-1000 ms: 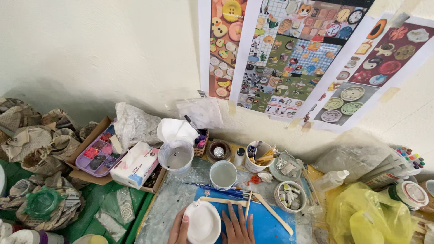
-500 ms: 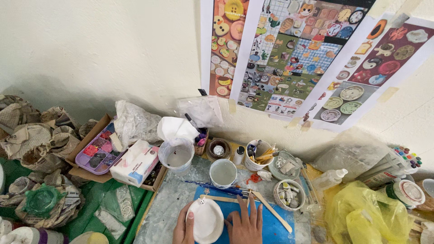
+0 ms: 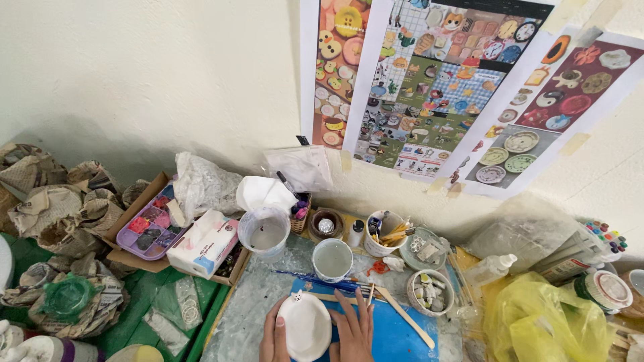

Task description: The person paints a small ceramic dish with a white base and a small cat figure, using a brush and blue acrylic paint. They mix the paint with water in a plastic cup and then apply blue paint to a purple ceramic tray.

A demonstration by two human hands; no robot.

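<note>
A: While the camera looks down the cluttered bench, both hands cradle a pale unglazed clay dish (image 3: 305, 327) with a tiny cat head on its rim.

B: It rests on the blue mat (image 3: 402, 338). The left hand (image 3: 274, 338) cups its left edge, fingers curled against it; the right hand (image 3: 354, 330) lies flat, fingers spread, touching the right edge.

A: Just beyond, thin brushes (image 3: 318, 276) and a long wooden modelling stick (image 3: 402, 314) cross the mat's top.

B: A round cup of cloudy water (image 3: 332, 259) stands behind them, and a purple paint palette (image 3: 149, 228) sits in a cardboard tray at the left.
</note>
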